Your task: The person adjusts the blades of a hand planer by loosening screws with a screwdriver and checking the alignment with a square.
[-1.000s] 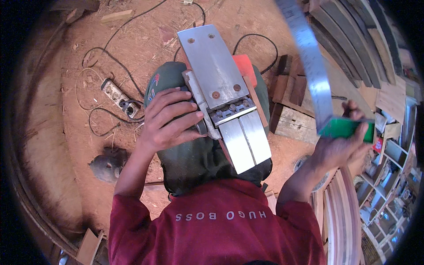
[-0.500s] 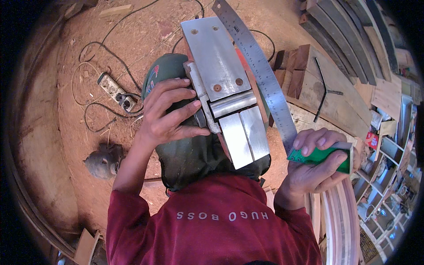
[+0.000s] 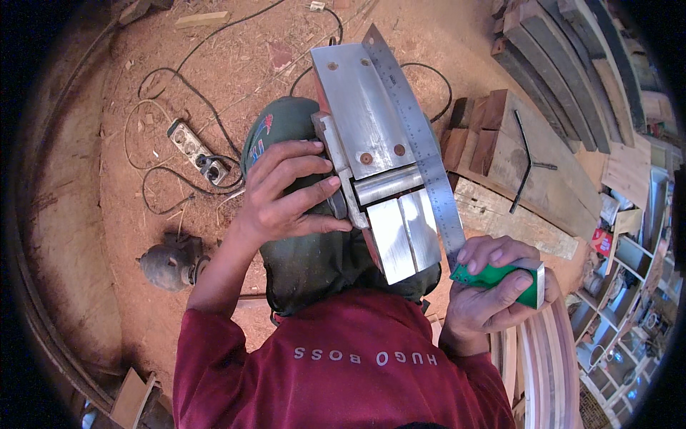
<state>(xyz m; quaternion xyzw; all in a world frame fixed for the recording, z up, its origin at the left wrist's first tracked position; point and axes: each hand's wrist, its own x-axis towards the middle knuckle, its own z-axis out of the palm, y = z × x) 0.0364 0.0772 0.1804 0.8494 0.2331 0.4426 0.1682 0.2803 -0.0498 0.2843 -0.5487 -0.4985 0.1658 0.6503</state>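
An electric hand planer [image 3: 364, 114] lies sole up across my lap, its two bright metal plates and the cutter drum between them facing up. My left hand [image 3: 286, 196] grips its left side, fingertips and thumb against the housing edge. Closed round the green handle of a try square [image 3: 431, 161] is my right hand [image 3: 480, 309]. The square's graduated steel blade runs up along the planer's right edge and overlaps the sole there. Whether the blade's edge fully touches the sole I cannot tell. The planer's underside is hidden against my legs.
A power strip [image 3: 189, 146] with black cables lies on the dusty floor at left, near a dark motor-like tool [image 3: 168, 266]. At right are wooden blocks [image 3: 543, 157] with a black three-armed wrench [image 3: 527, 164] on top, stacked boards [image 3: 564, 64] and cluttered shelving [image 3: 636, 261].
My right hand has brought the try square left and slightly down, so its blade now overlaps the planer's right edge. My left hand keeps its grip on the planer.
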